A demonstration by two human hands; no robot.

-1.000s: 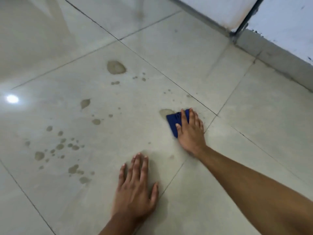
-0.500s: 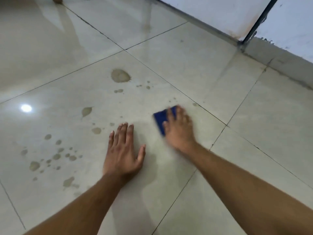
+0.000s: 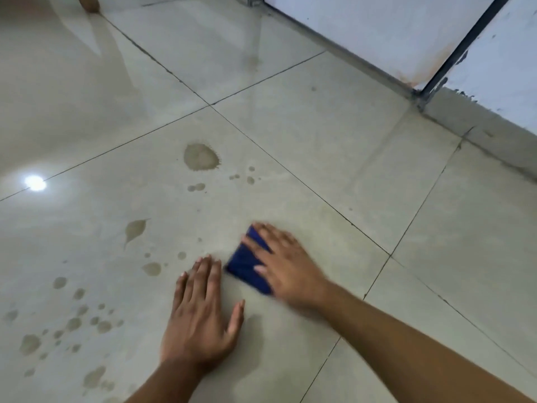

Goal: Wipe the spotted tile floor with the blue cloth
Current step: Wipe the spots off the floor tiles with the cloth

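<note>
right hand (image 3: 286,266) flat on blue cloth (image 3: 247,264), fingers straight; left hand (image 3: 200,318) fingers spread on tile floor (image 3: 319,146)

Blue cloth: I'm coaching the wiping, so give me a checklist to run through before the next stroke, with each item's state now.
1. Right hand flat on the cloth: ok.
2. Cloth on the tile: ok, though blurred.
3. Left hand braced flat on the tile, off the cloth: ok.
4. Spots ahead cleared: not ok; the big spot and the teardrop spot remain.
5. Spot cluster on the left wiped: not ok.
6. Cloth clean enough underneath: cannot tell.
</note>
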